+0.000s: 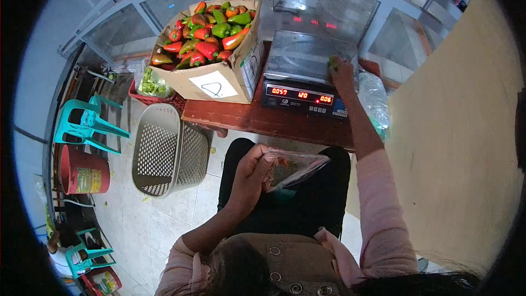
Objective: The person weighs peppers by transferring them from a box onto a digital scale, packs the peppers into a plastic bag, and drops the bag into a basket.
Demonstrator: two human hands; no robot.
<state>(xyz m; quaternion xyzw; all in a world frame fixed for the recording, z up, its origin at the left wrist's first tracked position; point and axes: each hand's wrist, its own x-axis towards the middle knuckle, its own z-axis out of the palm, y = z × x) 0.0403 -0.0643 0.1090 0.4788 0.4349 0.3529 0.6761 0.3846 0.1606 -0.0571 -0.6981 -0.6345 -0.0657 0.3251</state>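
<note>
My left hand (253,172) is closed on the edge of a clear plastic bag (298,164), held above my lap. The bag's mouth spreads toward the right, and hints of red and green show through the film. My right hand (343,74) reaches to the right side of the digital scale (301,55). Its fingers are bent around a small green thing (332,62) at the metal plate, too small to name. Red digits on the scale's display (302,95) read about 0.057, 120 and 0.06.
A cardboard box (222,79) heaped with red and green peppers (208,35) stands left of the scale on a wooden bench (230,114). On the floor are a beige basket (192,153), a red bucket (85,170) and a teal stool (82,120). Plastic bags (374,101) hang at right.
</note>
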